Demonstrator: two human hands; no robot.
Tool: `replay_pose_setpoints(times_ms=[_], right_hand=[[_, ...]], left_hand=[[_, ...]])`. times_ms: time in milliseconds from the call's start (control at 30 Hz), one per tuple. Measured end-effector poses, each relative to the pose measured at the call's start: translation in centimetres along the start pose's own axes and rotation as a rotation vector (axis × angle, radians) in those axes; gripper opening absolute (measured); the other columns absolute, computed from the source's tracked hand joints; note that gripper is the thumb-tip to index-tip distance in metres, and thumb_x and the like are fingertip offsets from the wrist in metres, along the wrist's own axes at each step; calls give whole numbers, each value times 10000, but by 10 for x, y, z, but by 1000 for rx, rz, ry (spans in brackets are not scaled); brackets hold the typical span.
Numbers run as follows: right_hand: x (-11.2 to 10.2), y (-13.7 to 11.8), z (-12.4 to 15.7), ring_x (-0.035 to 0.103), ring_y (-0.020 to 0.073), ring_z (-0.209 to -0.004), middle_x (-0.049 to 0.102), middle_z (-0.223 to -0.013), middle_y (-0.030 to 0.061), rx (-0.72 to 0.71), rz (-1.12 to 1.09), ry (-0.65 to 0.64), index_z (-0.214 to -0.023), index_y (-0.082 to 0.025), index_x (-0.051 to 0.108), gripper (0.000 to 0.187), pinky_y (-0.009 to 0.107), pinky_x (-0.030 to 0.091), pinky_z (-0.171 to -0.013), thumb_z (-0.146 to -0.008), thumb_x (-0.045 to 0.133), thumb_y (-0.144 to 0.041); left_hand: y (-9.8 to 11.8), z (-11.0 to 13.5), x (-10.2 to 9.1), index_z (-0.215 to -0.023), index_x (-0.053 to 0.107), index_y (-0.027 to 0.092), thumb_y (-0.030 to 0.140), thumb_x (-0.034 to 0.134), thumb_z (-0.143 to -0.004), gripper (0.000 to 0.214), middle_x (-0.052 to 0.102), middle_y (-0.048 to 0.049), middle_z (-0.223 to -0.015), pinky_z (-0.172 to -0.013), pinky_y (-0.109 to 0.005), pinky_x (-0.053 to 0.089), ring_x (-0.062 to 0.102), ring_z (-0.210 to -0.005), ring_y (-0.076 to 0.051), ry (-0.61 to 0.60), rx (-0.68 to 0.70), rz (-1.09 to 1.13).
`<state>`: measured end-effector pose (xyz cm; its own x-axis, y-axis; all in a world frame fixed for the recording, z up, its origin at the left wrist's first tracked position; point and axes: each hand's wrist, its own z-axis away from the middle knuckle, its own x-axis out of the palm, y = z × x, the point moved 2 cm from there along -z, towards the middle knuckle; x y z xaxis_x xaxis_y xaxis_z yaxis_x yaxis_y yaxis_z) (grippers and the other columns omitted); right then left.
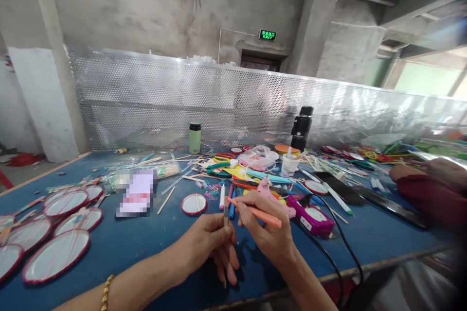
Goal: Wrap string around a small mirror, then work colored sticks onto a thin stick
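Observation:
My left hand [207, 240] pinches a thin, flat wooden stick [226, 216] upright between thumb and fingers, just above the blue table. In my right hand [264, 221] is an orange marker [270, 217], gripped like a pen, its tip touching or very near the upper part of the stick. Behind my hands lie a white marker [222, 197] and a blue marker [232, 210]. A small round white disc with a red rim [193, 204] rests to the left of them. Partly behind my right hand is a pink plastic tool [268, 188].
More red-rimmed discs [56, 255] overlap at the left near a blurred-out phone [136, 193]. A purple box [311, 216] with a black cable sits right. A green tumbler [194, 138] and black flask [301, 129] stand behind. Another person's maroon sleeve [426, 194] is far right.

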<state>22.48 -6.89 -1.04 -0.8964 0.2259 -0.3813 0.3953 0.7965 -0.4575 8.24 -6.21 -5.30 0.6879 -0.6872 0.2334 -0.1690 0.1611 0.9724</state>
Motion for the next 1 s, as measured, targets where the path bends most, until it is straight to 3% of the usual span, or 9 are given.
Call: replay_pose_setpoints(times_ms=[100, 333, 533, 700, 1000], right_hand=[[2, 0, 0, 564, 121, -588, 621, -680, 3, 4, -9, -40, -824, -187, 663, 135, 249, 444, -577, -867, 539, -156], [-2, -4, -2, 594, 138, -615, 646, -693, 22, -24, -4, 79, -824, -177, 666, 140, 268, 474, -611, -865, 536, -151], [-1, -1, 0, 547, 118, -560, 606, -656, 5, 7, -16, -25, -831, -175, 674, 157, 250, 447, -550, -870, 525, -150], [-1, -2, -1, 579, 129, -607, 632, -682, 12, -33, -4, 33, -868, -177, 681, 157, 260, 470, -609, -868, 528, -140], [-1, 3, 3, 579, 128, -613, 629, -708, 16, 13, -15, -6, -860, -175, 658, 130, 250, 458, -591, -872, 530, -152]], left_hand=[[1, 0, 1, -818, 442, 158, 488, 536, -830, 343, 650, -51, -613, -408, -192, 438, 652, -485, -165, 2, 0, -12], [-1, 0, 0, -816, 451, 156, 459, 512, -850, 311, 651, -52, -610, -410, -198, 448, 652, -485, -164, 4, -4, -17], [-1, 0, -2, -831, 447, 157, 450, 503, -858, 300, 658, -54, -618, -412, -189, 445, 658, -495, -164, -1, -2, -25], [0, 1, -1, -821, 449, 157, 451, 507, -855, 302, 654, -51, -612, -411, -190, 444, 656, -494, -164, 7, -12, -32], [-2, -2, -2, -835, 446, 154, 448, 508, -852, 300, 650, -53, -607, -401, -185, 450, 652, -480, -160, -29, 10, 18]])
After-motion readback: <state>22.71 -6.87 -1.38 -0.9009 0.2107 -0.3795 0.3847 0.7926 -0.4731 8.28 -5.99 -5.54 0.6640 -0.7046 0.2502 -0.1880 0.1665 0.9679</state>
